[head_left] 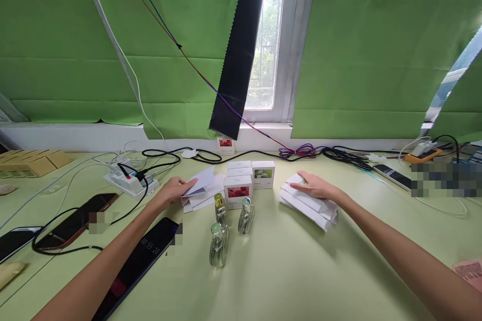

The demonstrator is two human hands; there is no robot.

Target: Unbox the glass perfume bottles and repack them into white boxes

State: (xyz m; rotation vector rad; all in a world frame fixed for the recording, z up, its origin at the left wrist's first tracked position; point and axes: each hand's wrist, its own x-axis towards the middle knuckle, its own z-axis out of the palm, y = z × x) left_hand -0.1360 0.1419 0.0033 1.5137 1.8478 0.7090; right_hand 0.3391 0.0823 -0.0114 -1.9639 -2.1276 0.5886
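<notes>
My left hand (175, 189) pinches the edge of a white paper sheet (203, 180), which lies over other white papers. Past these papers stand several small white boxes (238, 200) with red flower pictures, and one box (263, 175) with a green picture. In front of them are three clear glass bottles: one with a gold cap (220, 208), one with a silver cap (246, 218) and one with a green-topped cap (217, 248). To their right, my right hand (314, 185) closes over a stack of flattened white cartons (307, 205), its thumb and fingers on the top layers.
A phone showing a timer (150, 246) lies under my left forearm. Farther left are a red-edged phone (79, 220), a power strip (130, 183) and tangled cables. Black cables (346, 158) run along the back edge; another phone (391, 175) lies at the right.
</notes>
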